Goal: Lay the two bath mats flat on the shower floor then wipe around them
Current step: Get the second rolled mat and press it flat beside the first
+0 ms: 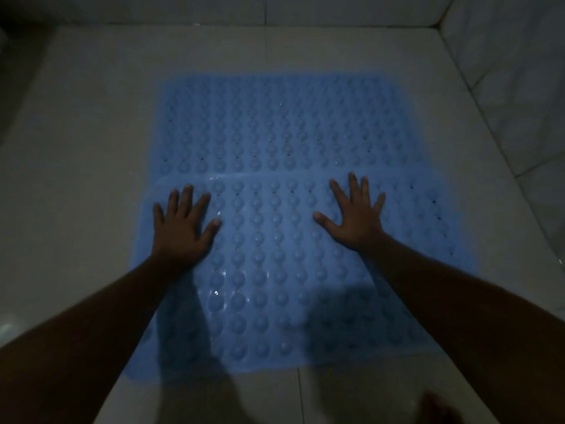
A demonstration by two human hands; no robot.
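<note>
On the pale tiled shower floor, two blue bath mats lay flat, one beyond the other, both covered in rows of round bumps and small holes. The far mat stretched toward the back wall, with a strip of bare tile between its far edge and the wall. The near mat lay closer to the person, its far edge overlapping the near edge of the far mat along a faint glossy line. Its right edge ran near the side wall, and bare tile showed off its left edge.

Both hands pressed palm-down on the far part of the near mat, holding nothing. The left hand rested near that mat's left edge, fingers spread wide, with the little finger reaching to the edge. The right hand lay flat right of the mat's middle, fingers fanned and pointing toward the overlap. Bare forearms reached in from the lower corners, casting dark shadows over the mat's near edge. Light was dim.
</note>
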